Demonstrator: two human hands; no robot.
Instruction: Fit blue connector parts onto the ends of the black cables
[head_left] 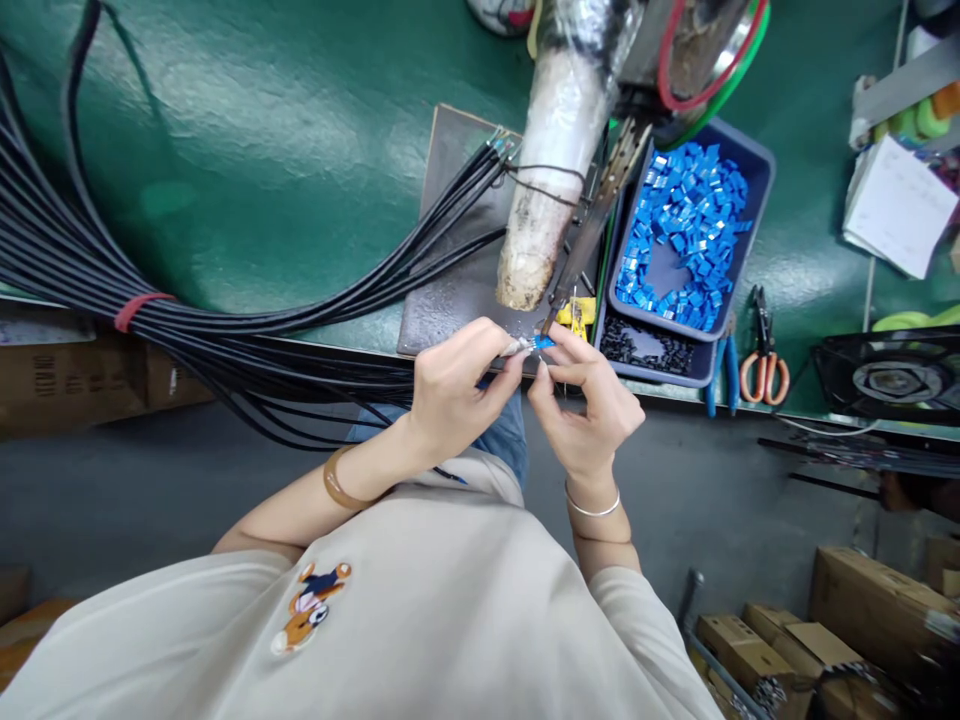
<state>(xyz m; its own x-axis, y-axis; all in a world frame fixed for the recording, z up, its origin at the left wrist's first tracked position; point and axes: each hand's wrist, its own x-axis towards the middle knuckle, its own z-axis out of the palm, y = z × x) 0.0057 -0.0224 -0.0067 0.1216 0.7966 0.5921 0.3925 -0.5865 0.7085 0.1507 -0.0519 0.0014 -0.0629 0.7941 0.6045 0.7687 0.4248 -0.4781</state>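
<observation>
At the bench edge my left hand is closed in a pinch on the stripped wire end of a black cable. My right hand has fingers closed around a small blue connector, which meets the wire ends between both hands. Just above the connector is the tip of a mounted soldering iron. Beside it hangs a white plastic-wrapped hose with a scorched end. A bundle of black cables, tied with a red band, runs in from the left, several ends lying on a dark board.
Right of the iron, a grey bin holds many blue connectors over a tray of small black parts. Blue-handled pliers, orange-handled cutters and a black fan lie along the edge. Cardboard boxes stand on the floor.
</observation>
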